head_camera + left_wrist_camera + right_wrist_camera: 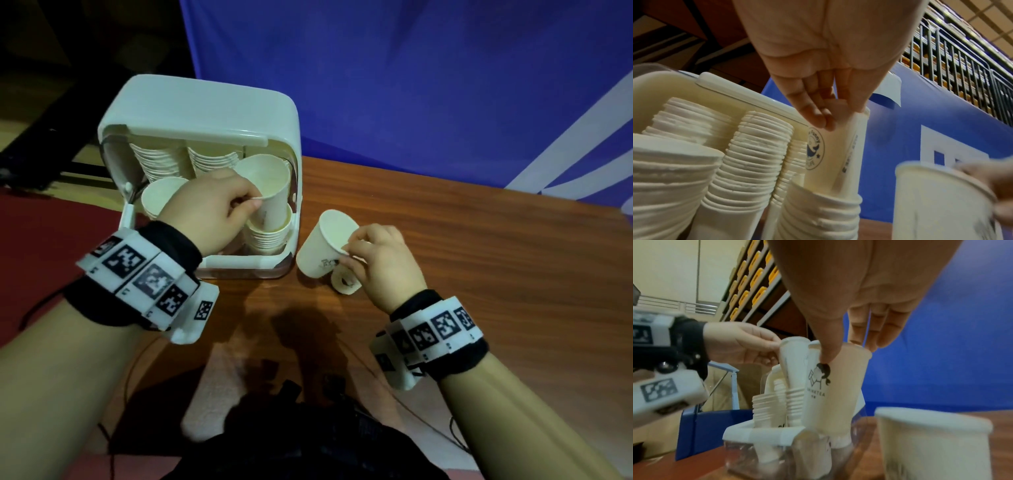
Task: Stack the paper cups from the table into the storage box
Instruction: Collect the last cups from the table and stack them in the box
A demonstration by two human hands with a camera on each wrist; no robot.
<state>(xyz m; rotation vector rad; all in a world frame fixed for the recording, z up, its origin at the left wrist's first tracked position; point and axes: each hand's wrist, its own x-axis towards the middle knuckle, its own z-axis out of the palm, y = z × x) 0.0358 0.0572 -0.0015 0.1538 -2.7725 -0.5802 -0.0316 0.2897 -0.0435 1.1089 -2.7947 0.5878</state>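
Observation:
The white storage box (205, 113) stands open at the table's left edge, with several stacks of paper cups inside. My left hand (251, 202) pinches the rim of one paper cup (270, 185), whose base sits in the top of the front right stack (269, 240). From the left wrist, the fingers (818, 116) grip this printed cup (838, 154) above that stack (818, 211). Just right of the box, my right hand (346, 253) pinches the rim of a second cup (322, 246), tilted above the table; its thumb (828, 353) presses that cup (838, 386).
Another paper cup (344, 284) lies on the wooden table (479, 274) under my right hand, and it shows blurred in the right wrist view (931, 443). A blue backdrop (411, 85) hangs behind the table. Dark cables trail over the table's near edge.

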